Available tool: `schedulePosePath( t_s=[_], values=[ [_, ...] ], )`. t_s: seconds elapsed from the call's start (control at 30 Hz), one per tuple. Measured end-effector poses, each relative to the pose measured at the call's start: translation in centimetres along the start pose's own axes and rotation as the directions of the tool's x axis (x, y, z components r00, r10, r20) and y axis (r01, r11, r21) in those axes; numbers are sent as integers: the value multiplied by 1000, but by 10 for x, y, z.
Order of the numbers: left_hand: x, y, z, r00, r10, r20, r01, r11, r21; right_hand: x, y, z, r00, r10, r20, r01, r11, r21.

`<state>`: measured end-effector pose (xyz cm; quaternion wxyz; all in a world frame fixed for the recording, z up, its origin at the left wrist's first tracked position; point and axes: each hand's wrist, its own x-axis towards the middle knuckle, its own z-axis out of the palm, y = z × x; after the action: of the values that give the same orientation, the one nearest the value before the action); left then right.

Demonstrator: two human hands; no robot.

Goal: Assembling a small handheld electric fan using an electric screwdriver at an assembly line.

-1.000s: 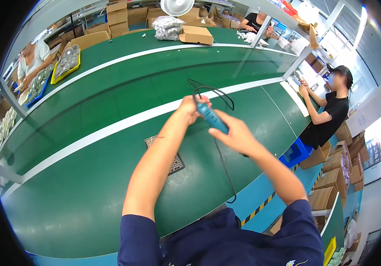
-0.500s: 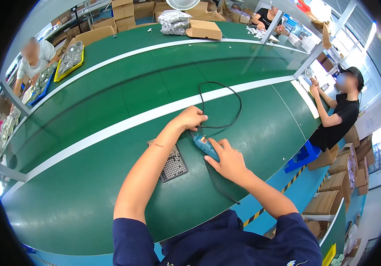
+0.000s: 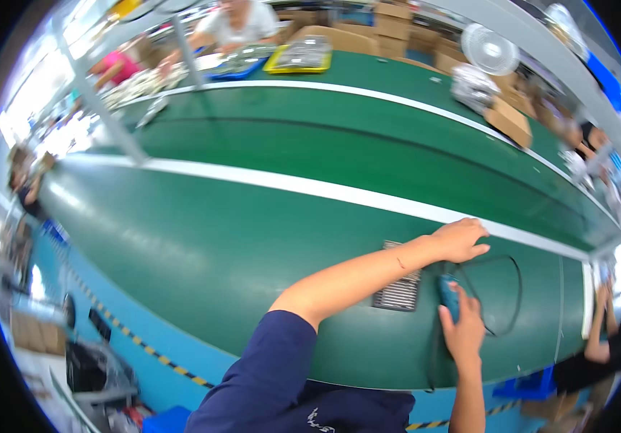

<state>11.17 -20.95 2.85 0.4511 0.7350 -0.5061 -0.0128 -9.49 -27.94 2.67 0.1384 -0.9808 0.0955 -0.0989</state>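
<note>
A teal electric screwdriver (image 3: 448,297) lies against the green table, its black cord (image 3: 518,292) looping to the right. My right hand (image 3: 464,330) is closed around its near end, thumb on the left side. Farther off, my left hand (image 3: 460,240) hovers by the white strip, thumb and bent fingers apart. I see nothing between them. Beneath my left forearm sits a dark tray (image 3: 397,294) with rows of small metal pieces, just left of the screwdriver; the forearm hides its middle.
A white divider strip (image 3: 310,189) crosses the green table (image 3: 202,238). Beyond it, yellow (image 3: 276,66) and blue trays (image 3: 242,72) hold parts near a co-worker. A cardboard box (image 3: 509,123) and a plastic bag (image 3: 473,88) stand at the far right. Another person sits at the right edge.
The view has swung left, so the tray, screwdriver and both hands now appear farther right. My left hand no longer appears beside the screwdriver's cord end; my right hand still grips the screwdriver.
</note>
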Motion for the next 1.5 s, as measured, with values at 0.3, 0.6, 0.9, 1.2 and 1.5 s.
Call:
schedulePosePath(
  t_s=[0.3, 0.6, 0.9, 1.2, 1.5],
  values=[
    [-238, -130, -188, 632, -205, -748, 612, 723, 319, 13, 11, 17, 997, 80, -22, -78, 995, 58],
    [-341, -123, -270, 411, -378, -830, 911, 212, 354, 15, 20, 19, 995, 100, -6, -100, 994, 33],
    [-334, -121, -267, 421, -457, -784, 906, 162, 392, 16, 38, 18, 962, 272, 12, -272, 962, 28],
    [-340, -121, -267, 421, -407, -810, 905, 134, 403, 47, 74, -18, 876, 114, 469, -272, -685, 676],
    [-334, -118, -266, 414, -456, -788, 908, 152, 390, 69, 26, 43, 962, 170, 215, -73, -599, 798]
  ],
)
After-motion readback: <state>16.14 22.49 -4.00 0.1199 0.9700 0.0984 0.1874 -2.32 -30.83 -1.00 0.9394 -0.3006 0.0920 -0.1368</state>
